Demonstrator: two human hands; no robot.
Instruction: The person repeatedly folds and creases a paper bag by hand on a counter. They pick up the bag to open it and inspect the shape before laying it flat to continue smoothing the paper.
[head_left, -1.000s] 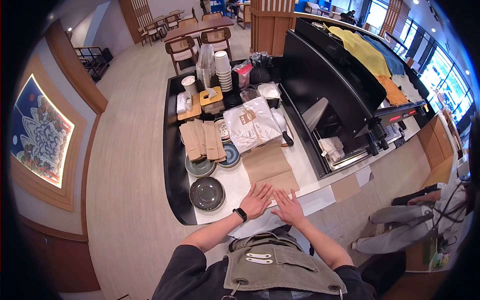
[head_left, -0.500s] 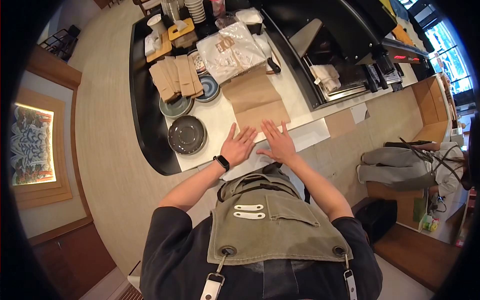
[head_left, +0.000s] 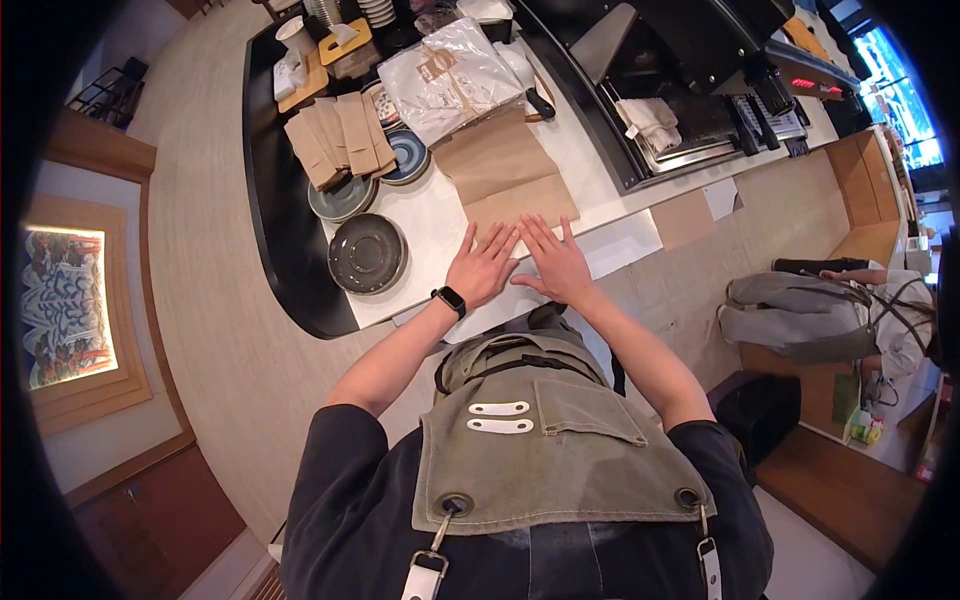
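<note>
Both hands lie flat, side by side, at the near edge of a brown paper sheet (head_left: 505, 175) on the white counter. My left hand (head_left: 482, 265), with a black watch at its wrist, has its fingers stretched forward and slightly apart. Close beside it, my right hand (head_left: 553, 262) rests palm down with its thumb out toward the left one. The fingertips of both touch the paper's near edge. Beyond the sheet lies a clear plastic pack (head_left: 450, 80) with a brown print. Folded brown paper sleeves (head_left: 340, 138) sit on plates to the left.
A dark round plate (head_left: 367, 254) is near the counter's left edge, with a blue plate (head_left: 406, 157) behind it. A black machine (head_left: 690, 60) and a folded cloth (head_left: 648, 122) are at the right. Another person (head_left: 800, 315) stands at the far right.
The fingers of both hands have come closer together at the paper's near edge. The camera view has shifted slightly, so the counter items appear higher and further left.
</note>
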